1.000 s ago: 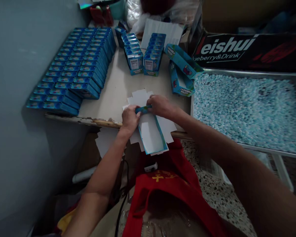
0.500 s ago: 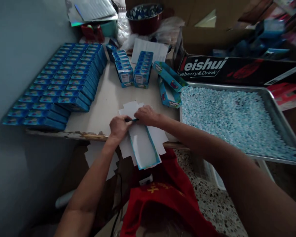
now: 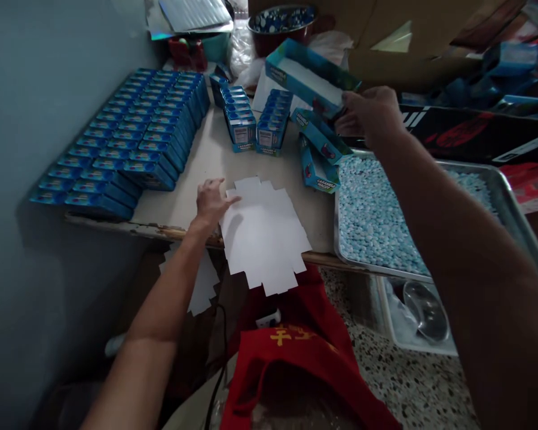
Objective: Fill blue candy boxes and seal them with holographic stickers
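My right hand grips one end of a folded blue cardboard tray, white inside, and holds it up above the back of the table. Just below it, two similar blue trays lie one across the other. My left hand has its fingers apart, the thumb at the left edge of a flat white cardboard blank. That blank has notched edges and sticks out over the table's front edge.
Rows of small blue boxes cover the table's left side. Two blue trays filled with boxes stand at the back. On the right, a metal pan holds pale blue candies beside a black carton. A scoop lies in a bin below.
My right hand has lifted the blue tray off the white blank and carried it up to the right. My left hand has let go and spread its fingers.
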`<state>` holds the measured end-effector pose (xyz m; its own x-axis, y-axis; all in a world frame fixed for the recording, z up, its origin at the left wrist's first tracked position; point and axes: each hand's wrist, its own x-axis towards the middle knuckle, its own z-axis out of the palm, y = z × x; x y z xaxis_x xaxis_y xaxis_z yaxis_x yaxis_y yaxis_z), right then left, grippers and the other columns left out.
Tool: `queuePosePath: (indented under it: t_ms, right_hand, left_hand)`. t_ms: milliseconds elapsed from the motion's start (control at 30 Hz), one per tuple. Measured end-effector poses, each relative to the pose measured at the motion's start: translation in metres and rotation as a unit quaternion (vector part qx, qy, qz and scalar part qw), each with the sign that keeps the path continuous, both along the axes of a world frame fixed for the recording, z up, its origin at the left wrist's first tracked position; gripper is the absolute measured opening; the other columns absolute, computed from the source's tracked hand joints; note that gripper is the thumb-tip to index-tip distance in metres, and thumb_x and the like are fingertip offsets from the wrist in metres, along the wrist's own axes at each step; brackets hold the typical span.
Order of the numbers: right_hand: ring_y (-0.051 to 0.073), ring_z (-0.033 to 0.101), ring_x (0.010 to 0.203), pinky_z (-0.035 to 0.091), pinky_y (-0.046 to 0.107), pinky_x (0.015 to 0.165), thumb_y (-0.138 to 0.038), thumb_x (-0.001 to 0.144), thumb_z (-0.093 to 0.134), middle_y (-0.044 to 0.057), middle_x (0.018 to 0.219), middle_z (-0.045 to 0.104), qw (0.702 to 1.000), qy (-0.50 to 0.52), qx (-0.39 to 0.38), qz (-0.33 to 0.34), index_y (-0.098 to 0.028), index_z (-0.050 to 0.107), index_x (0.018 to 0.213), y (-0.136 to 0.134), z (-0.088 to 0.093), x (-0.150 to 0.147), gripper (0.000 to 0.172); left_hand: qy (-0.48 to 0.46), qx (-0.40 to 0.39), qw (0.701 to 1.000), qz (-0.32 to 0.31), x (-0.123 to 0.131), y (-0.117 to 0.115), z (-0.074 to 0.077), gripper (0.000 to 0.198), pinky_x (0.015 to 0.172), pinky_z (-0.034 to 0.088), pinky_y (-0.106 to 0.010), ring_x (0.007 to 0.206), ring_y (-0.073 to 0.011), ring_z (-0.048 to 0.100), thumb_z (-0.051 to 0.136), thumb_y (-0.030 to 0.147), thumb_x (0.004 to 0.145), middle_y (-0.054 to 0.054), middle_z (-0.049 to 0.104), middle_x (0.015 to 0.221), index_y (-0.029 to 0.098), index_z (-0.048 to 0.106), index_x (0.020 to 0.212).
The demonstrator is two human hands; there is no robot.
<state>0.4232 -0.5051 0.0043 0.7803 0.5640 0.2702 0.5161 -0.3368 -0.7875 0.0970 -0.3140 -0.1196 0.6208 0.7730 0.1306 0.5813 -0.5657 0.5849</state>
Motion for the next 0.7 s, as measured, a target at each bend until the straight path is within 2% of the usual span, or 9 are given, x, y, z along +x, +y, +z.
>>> queuePosePath:
  t_ms: [100, 133, 200, 267, 333, 400, 500, 633, 700]
  right_hand:
    - [0.011, 0.065, 0.055, 0.055, 0.028, 0.062, -0.034, 0.097, 0.069, 0.0, 0.082, 0.072, 1.0, 0.027, 0.01, 0.01, -0.015, 0.05, 0.141, -0.002, -0.023, -0.042, 0.052]
    - [0.013, 0.065, 0.055, 0.058, 0.031, 0.065, -0.032, 0.094, 0.073, -0.002, 0.076, 0.07, 0.998, 0.01, -0.018, 0.052, -0.017, 0.053, 0.139, -0.005, -0.032, -0.062, 0.052]
    - [0.019, 0.071, 0.068, 0.06, 0.037, 0.078, -0.031, 0.092, 0.074, -0.001, 0.074, 0.07, 0.982, -0.038, -0.11, 0.147, -0.018, 0.066, 0.124, -0.007, -0.05, -0.1, 0.035]
    - [0.025, 0.074, 0.09, 0.057, 0.041, 0.091, -0.031, 0.093, 0.072, 0.006, 0.091, 0.075, 0.956, -0.081, -0.198, 0.2, -0.018, 0.072, 0.118, -0.004, -0.068, -0.13, 0.028]
    - [0.03, 0.07, 0.11, 0.055, 0.043, 0.097, -0.032, 0.093, 0.071, 0.014, 0.119, 0.073, 0.933, -0.113, -0.267, 0.211, -0.019, 0.068, 0.129, 0.003, -0.082, -0.147, 0.038]
    - [0.036, 0.062, 0.126, 0.053, 0.047, 0.101, -0.035, 0.091, 0.073, 0.019, 0.139, 0.063, 0.917, -0.131, -0.316, 0.204, -0.018, 0.059, 0.143, 0.012, -0.092, -0.152, 0.056]
    - [0.042, 0.052, 0.137, 0.051, 0.051, 0.105, -0.042, 0.09, 0.076, 0.023, 0.149, 0.054, 0.913, -0.137, -0.342, 0.177, -0.017, 0.048, 0.154, 0.018, -0.099, -0.146, 0.074]
    - [0.041, 0.056, 0.134, 0.051, 0.05, 0.104, -0.05, 0.091, 0.074, 0.022, 0.148, 0.055, 0.919, -0.131, -0.336, 0.16, -0.019, 0.05, 0.152, 0.012, -0.103, -0.132, 0.072]
    - [0.039, 0.057, 0.134, 0.051, 0.048, 0.106, -0.052, 0.093, 0.072, 0.02, 0.146, 0.058, 0.92, -0.121, -0.333, 0.168, -0.019, 0.054, 0.149, 0.007, -0.107, -0.127, 0.068]
  left_hand:
    - [0.104, 0.029, 0.993, -0.05, 0.026, 0.012, -0.006, 0.067, 0.111, 0.041, -0.05, 0.132, -0.0421, 0.05, 0.098, 0.046, 0.058, -0.017, 0.062, 0.134, 0.019, 0.071, 0.112]
    - [0.126, 0.028, 0.99, -0.064, 0.032, 0.016, -0.007, 0.067, 0.111, 0.041, -0.05, 0.131, -0.0427, 0.05, 0.099, 0.046, 0.057, -0.017, 0.062, 0.133, 0.019, 0.07, 0.111]
    - [0.145, 0.027, 0.986, -0.08, 0.039, 0.023, -0.008, 0.068, 0.109, 0.042, -0.049, 0.128, -0.0426, 0.051, 0.1, 0.044, 0.053, -0.016, 0.062, 0.128, 0.019, 0.069, 0.108]
    - [0.139, 0.034, 0.986, -0.081, 0.042, 0.026, -0.008, 0.071, 0.107, 0.044, -0.048, 0.124, -0.0416, 0.053, 0.102, 0.04, 0.05, -0.015, 0.062, 0.125, 0.019, 0.067, 0.108]
    - [0.119, 0.054, 0.988, -0.08, 0.041, 0.025, -0.006, 0.073, 0.105, 0.046, -0.047, 0.121, -0.0396, 0.055, 0.102, 0.037, 0.05, -0.014, 0.062, 0.125, 0.019, 0.067, 0.111]
    - [0.097, 0.088, 0.988, -0.08, 0.038, 0.019, -0.002, 0.068, 0.103, 0.047, -0.045, 0.12, -0.0376, 0.057, 0.101, 0.033, 0.056, -0.014, 0.063, 0.125, 0.019, 0.067, 0.113]
    - [0.09, 0.134, 0.984, -0.072, 0.031, 0.009, 0.005, 0.048, 0.099, 0.049, -0.042, 0.117, -0.0348, 0.062, 0.093, 0.028, 0.069, -0.012, 0.068, 0.121, 0.021, 0.071, 0.111]
    - [0.094, 0.155, 0.981, -0.069, 0.026, 0.001, 0.009, 0.011, 0.087, 0.05, -0.04, 0.105, -0.0307, 0.068, 0.077, 0.026, 0.088, -0.011, 0.072, 0.111, 0.023, 0.075, 0.098]
    - [0.097, 0.142, 0.982, -0.072, 0.027, 0.0, 0.008, 0.004, 0.085, 0.049, -0.041, 0.1, -0.0299, 0.068, 0.071, 0.024, 0.092, -0.011, 0.074, 0.104, 0.022, 0.074, 0.091]
